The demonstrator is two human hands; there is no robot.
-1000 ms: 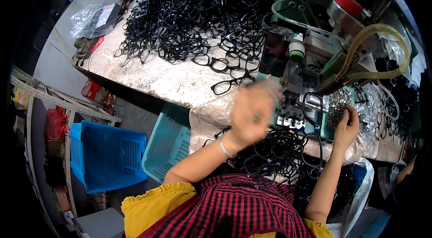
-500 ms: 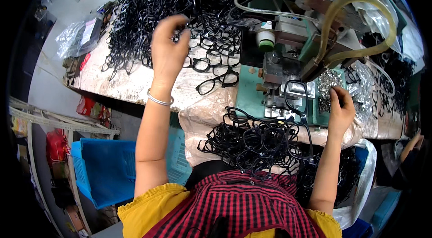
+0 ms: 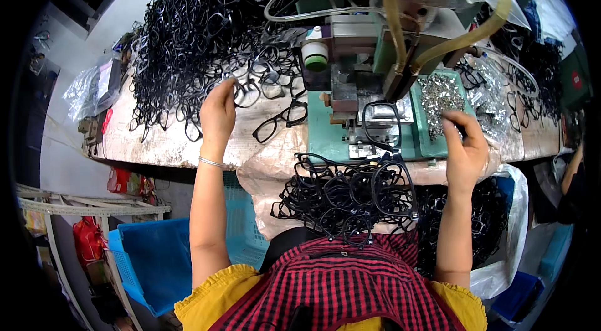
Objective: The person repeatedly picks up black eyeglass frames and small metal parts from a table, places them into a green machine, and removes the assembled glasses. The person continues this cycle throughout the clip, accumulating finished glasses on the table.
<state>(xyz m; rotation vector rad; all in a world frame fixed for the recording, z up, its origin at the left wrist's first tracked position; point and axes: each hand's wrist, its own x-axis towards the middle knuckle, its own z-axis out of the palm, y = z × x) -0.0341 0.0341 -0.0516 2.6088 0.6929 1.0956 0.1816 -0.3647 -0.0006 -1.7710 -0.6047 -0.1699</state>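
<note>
My left hand [image 3: 218, 112] reaches to the near edge of the big pile of black eyeglass frames [image 3: 200, 30]. Its fingertips are closed at one eyeglass frame [image 3: 248, 94], slightly blurred. My right hand [image 3: 466, 149] is held over the near edge of a green tray [image 3: 427, 137] of tiny silvery metal parts [image 3: 441, 102]. Its thumb and forefinger are bent together, and whatever they hold is too small to make out. Between my hands, a black eyeglass frame [image 3: 399, 127] rests at the metal fixture of a green bench machine [image 3: 319, 134].
A heap of black frames [image 3: 341, 196] lies at the table's front edge. A yellowish hose [image 3: 501, 15] loops over the machine, beside a green-capped white bottle [image 3: 315, 55]. Blue basket [image 3: 150, 262] stands below left; a white bag [image 3: 516, 224] of frames sits below right.
My left hand has come down and nearer, its fingers closing at an eyeglass frame. The right hand stays by the metal parts, a little lower. The whole view has shifted left.
</note>
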